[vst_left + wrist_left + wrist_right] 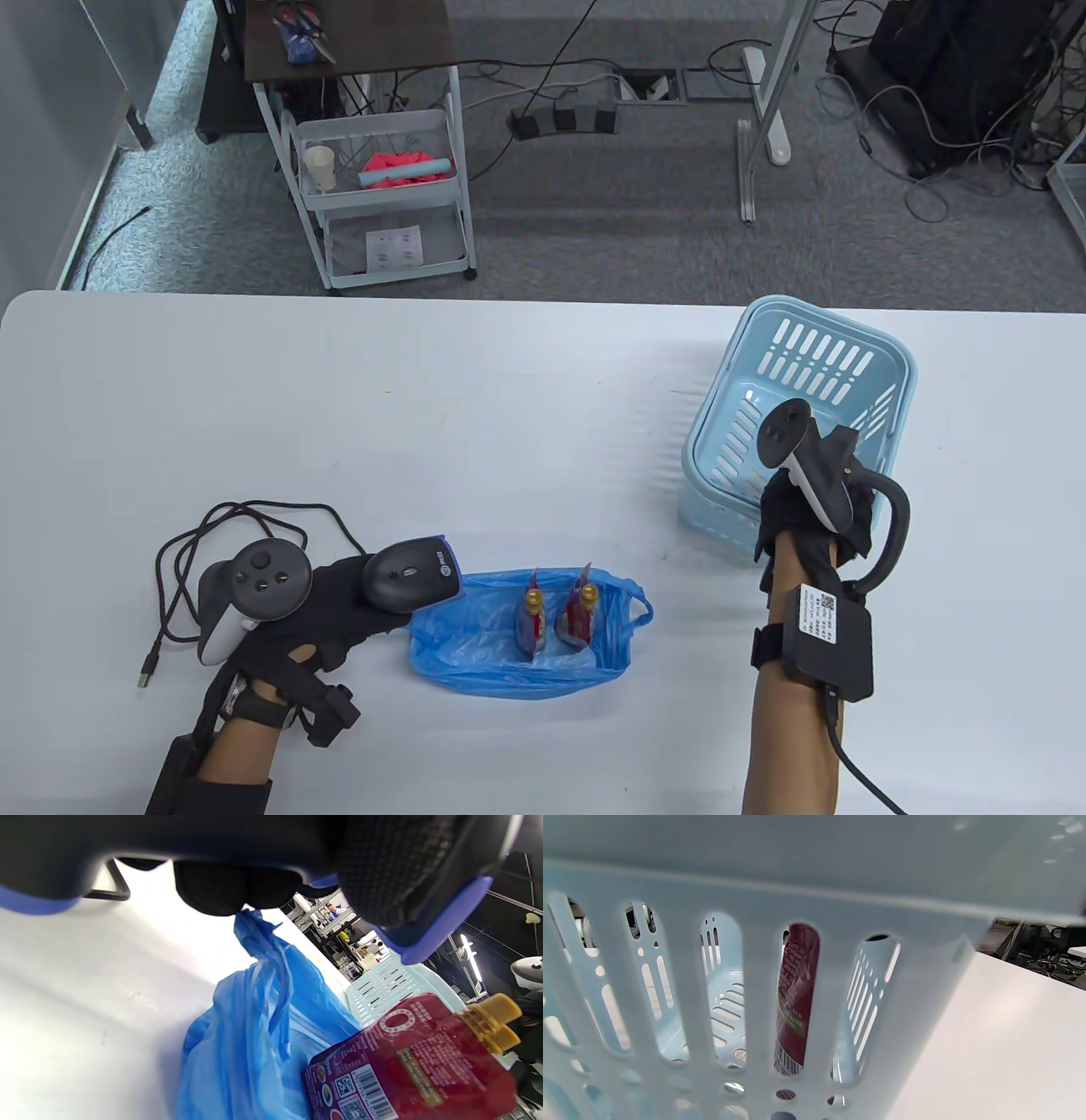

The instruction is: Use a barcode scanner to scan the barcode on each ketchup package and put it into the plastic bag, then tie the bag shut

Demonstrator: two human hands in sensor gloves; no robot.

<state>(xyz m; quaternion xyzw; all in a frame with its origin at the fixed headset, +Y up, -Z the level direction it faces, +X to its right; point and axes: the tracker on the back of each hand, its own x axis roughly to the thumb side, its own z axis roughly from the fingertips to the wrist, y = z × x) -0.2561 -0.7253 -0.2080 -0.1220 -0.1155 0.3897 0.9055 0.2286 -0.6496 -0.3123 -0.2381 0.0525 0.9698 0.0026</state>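
Note:
My left hand (361, 613) grips the black barcode scanner (411, 577) with blue trim, held just left of the blue plastic bag (517, 658). Two red ketchup packages (533, 615) (579, 609) with yellow caps stand in the open bag. In the left wrist view the scanner (424, 878) fills the top, above a ketchup package (415, 1065) with its barcode (369, 1090) showing. My right hand (785, 514) reaches into the light blue basket (891, 373); its fingers are hidden behind the tracker. Through a basket slot, the right wrist view shows another ketchup package (797, 997).
The scanner's black cable (212, 531) lies coiled at the near left, ending in a USB plug (146, 679). The white table (424, 407) stretches bare behind the bag. A white trolley (382, 195) stands on the floor beyond the far edge.

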